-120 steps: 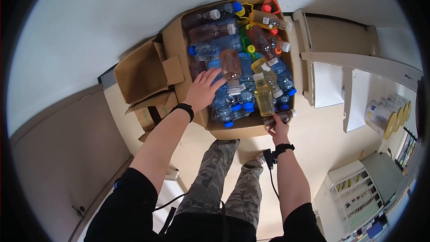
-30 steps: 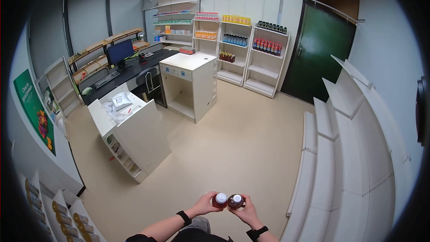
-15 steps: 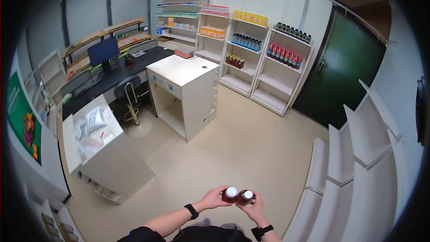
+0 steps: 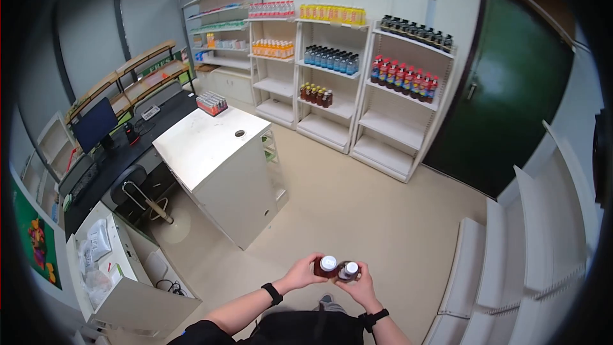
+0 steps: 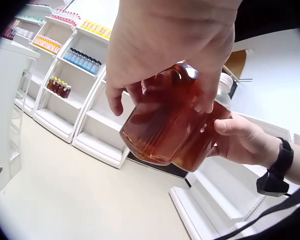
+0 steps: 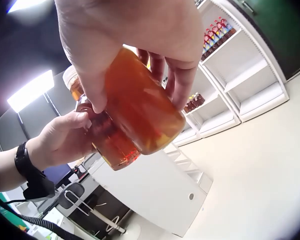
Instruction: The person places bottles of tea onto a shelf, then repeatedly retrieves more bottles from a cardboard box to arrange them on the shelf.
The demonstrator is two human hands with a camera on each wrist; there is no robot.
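My left hand (image 4: pixel 305 275) grips a white-capped plastic bottle of reddish-brown drink (image 5: pixel 152 122), fingers and thumb curled around its upper part. Beside it, my right hand (image 4: pixel 361 289) holds a similar bottle of brown drink (image 6: pixel 142 107), also with a white cap. Both bottles are upright and side by side in front of my body, overlapping in both wrist views. Ahead on the middle shelf rack (image 4: pixel 343 108), several brown bottles (image 4: pixel 315 95) with yellow or pale caps stand in a small group.
A white counter (image 4: pixel 214 140) with a small red box display (image 4: pixel 212 103) stands ahead to the left. Blue drinks (image 4: pixel 331 59) and red-capped bottles (image 4: pixel 404 78) fill other shelves. White shelving (image 4: pixel 511 268) runs along the right. A green door (image 4: pixel 501 89) is behind, and a lower cabinet (image 4: pixel 137 268) stands left.
Four seconds ago my hands were at a cardboard box full of bottles. Since then both have taken bottles and I have turned; in the last second the counter and racks have come nearer.
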